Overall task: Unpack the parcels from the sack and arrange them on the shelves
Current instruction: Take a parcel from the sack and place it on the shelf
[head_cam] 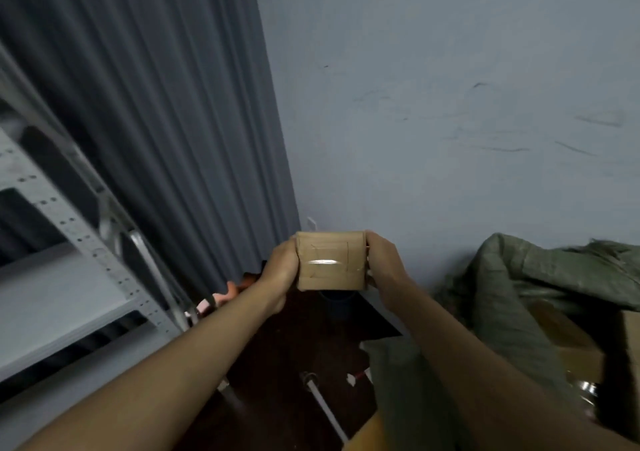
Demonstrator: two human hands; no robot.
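A small brown cardboard parcel (330,260), sealed with clear tape, hangs in the air in front of the wall. My left hand (281,266) grips its left side and my right hand (382,262) grips its right side, both arms stretched forward. The green woven sack (512,284) lies open at the right, with more brown parcels (588,346) showing inside it. The grey metal shelves (62,298) stand at the left, tilted in the view; the visible shelf boards hold nothing that I can see.
A dark grey curtain (156,104) hangs behind the shelves. A pale scuffed wall (450,104) fills the right. On the dark floor (277,364) lie a white rod (325,409) and some pink things (221,298) near the curtain's foot.
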